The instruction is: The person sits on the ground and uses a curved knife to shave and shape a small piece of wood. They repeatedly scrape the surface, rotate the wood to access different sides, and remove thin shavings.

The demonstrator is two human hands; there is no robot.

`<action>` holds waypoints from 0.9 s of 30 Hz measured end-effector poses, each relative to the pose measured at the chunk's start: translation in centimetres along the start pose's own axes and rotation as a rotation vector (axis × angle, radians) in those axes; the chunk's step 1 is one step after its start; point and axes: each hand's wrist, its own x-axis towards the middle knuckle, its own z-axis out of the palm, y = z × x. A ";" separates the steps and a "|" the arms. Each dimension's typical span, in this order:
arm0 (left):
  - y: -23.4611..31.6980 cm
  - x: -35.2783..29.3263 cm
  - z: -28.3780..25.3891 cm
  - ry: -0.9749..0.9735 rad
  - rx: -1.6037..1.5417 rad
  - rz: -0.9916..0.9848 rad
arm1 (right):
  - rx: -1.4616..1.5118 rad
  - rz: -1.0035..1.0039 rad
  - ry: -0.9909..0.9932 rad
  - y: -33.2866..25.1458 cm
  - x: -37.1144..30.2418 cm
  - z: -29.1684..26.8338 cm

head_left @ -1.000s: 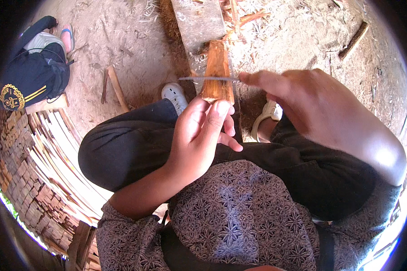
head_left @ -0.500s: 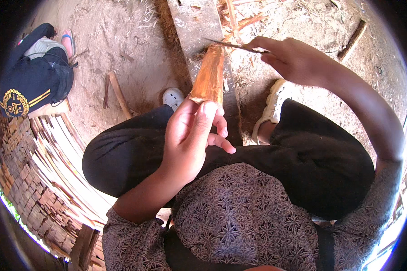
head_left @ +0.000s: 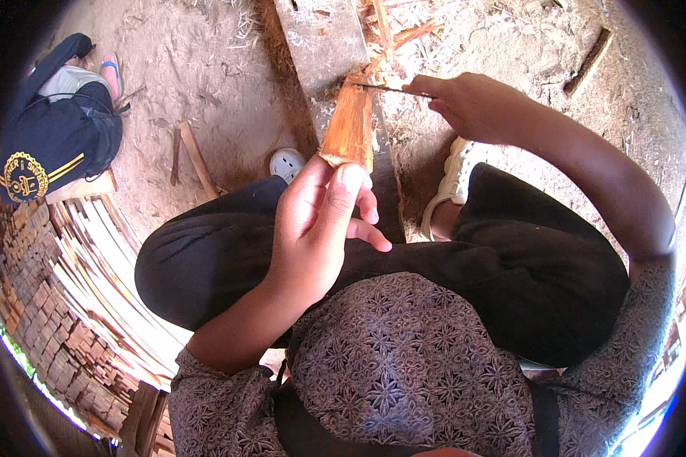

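My left hand (head_left: 316,221) grips the near end of an orange-brown piece of wood (head_left: 348,126), thumb on top and the other fingers curled beneath. The wood slants away from me, its far end over a worn plank (head_left: 329,49). Out ahead on the right, my right hand (head_left: 472,105) is closed round the handle of a knife, mostly hidden by the fingers. The thin dark knife blade (head_left: 389,89) points left and lies across the far end of the wood, where pale shavings curl up.
Wood shavings and splinters (head_left: 404,46) litter the dirt floor around the plank. Long split strips (head_left: 110,282) and stacked wood pieces (head_left: 61,335) fill the left side. A dark backpack (head_left: 61,145) and another person's sandalled foot (head_left: 111,72) are at far left. A stick (head_left: 589,63) lies far right.
My right hand has brought the knife slightly toward me, and the blade now sits lower on the wood's far end. My left hand keeps its grip, nearly still.
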 end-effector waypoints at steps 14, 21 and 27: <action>-1.2 -0.8 -4.7 0.288 -0.102 0.050 | 0.119 -0.082 0.508 3.2 1.8 1.4; -1.8 -1.0 -6.3 0.389 0.110 0.105 | -0.117 0.164 0.112 3.0 3.6 2.8; -2.7 -1.7 -8.7 0.434 0.266 0.253 | 0.152 -0.132 0.413 -0.8 2.1 0.1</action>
